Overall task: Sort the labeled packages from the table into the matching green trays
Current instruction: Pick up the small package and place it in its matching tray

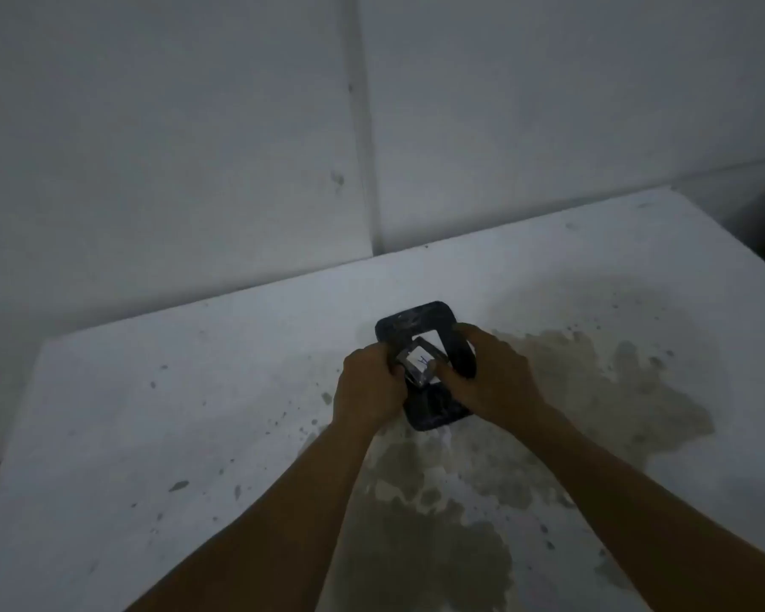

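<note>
A dark, glossy package (420, 322) lies over the middle of the white table (195, 390), and both hands grip it. A small white label (419, 360) with a handwritten mark sits on its top, between my thumbs. My left hand (367, 390) holds the package's left side, with the thumb next to the label. On the right side, my right hand (489, 377) has its fingers curled over the edge. The package's near end (436, 413) shows below my hands. No green tray is in view.
The table is stained with a large brownish patch (438, 501) in front of and to the right of the package. A pale wall (173, 125) rises just behind the table. The table's right edge (725, 231) drops off at the far right.
</note>
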